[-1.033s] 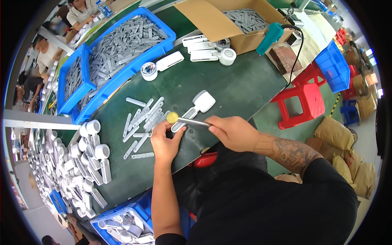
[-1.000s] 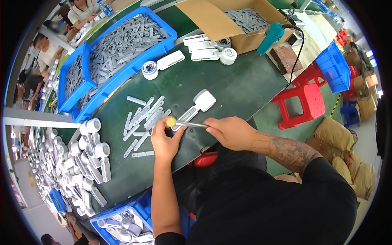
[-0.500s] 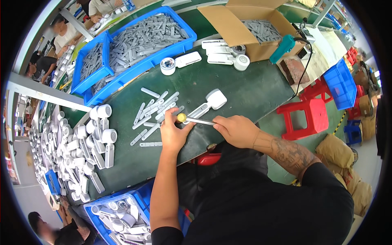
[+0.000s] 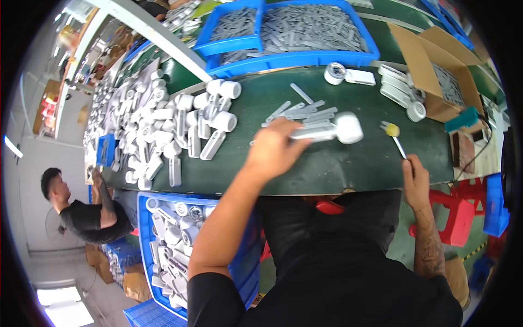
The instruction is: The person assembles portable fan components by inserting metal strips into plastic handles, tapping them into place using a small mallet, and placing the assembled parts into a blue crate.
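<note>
My left hand (image 4: 275, 150) is closed on the handle end of a white round-headed handle unit (image 4: 348, 128), held low over the bench with its head to the right. Behind the unit, loose grey strips (image 4: 297, 111) lie in a heap, partly hidden by my fingers. Well off to the right, my right hand (image 4: 417, 182) grips the metal shaft of a small hammer (image 4: 391, 129) with a yellow head. The hammer points away from me, apart from the unit.
Many white units (image 4: 180, 117) crowd the left of the green bench (image 4: 261, 182). Blue bins (image 4: 305, 60) of grey strips stand behind, with an open carton (image 4: 436, 82) at right. Another blue bin (image 4: 143, 229) of units is at lower left. A co-worker (image 4: 90, 210) sits farther left.
My view has swung left. The hammer, earlier at the unit's handle beside my left fingertips, has moved away right. My left hand now holds the unit alone.
</note>
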Available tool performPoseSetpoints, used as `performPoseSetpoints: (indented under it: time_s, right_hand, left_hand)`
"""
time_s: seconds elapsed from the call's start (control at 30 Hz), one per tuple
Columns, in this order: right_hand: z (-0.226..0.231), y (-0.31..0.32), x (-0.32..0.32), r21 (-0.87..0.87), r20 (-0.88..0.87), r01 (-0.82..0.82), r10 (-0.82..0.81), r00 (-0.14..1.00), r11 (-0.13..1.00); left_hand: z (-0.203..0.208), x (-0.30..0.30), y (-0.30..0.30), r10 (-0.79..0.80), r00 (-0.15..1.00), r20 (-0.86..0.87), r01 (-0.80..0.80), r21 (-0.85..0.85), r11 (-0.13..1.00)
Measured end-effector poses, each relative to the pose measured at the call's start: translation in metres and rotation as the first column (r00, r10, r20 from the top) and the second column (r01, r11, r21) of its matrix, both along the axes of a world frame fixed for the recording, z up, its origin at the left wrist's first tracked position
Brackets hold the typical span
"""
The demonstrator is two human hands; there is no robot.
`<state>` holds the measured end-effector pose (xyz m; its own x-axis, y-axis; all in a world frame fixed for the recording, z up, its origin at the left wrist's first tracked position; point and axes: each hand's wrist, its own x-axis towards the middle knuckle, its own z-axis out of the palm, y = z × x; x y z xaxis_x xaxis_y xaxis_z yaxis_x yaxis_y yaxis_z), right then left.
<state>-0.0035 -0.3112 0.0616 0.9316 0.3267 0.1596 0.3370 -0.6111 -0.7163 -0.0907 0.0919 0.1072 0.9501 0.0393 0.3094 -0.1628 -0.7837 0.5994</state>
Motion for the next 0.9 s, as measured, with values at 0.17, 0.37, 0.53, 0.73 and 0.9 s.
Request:
performPoseSetpoints:
  time_s: [0.17,0.37,0.53,0.73,0.9]
  right_hand:
    - [-0.037,-0.056,0.006,-0.085,0.006,0.092,-0.092,0.996,0.992]
    - [-0.028,-0.064,-0.008,-0.187,-0.057,0.139,-0.152,0.987,0.972]
    - [-0.045,-0.034,0.016,-0.072,0.054,0.134,-0.130,0.990,0.988]
    - [-0.059,-0.025,0.058,-0.208,0.302,0.190,-0.122,0.945,0.960]
    - [-0.067,-0.006,0.069,-0.229,0.309,0.091,-0.016,0.951,0.969]
  left_hand:
    - [0.010,-0.087,0.145,0.732,0.669,-0.132,-0.737,-0.245,0.630]
    - [-0.026,-0.182,0.352,0.951,0.292,-0.099,-0.825,-0.529,0.199]
    - [0.019,-0.226,0.451,0.840,0.474,-0.265,-0.523,-0.852,0.027]
    - [-0.038,-0.042,0.186,0.352,0.907,-0.229,-0.400,-0.215,0.891]
    - [-0.068,0.001,0.013,0.135,0.960,-0.245,-0.084,0.207,0.975]
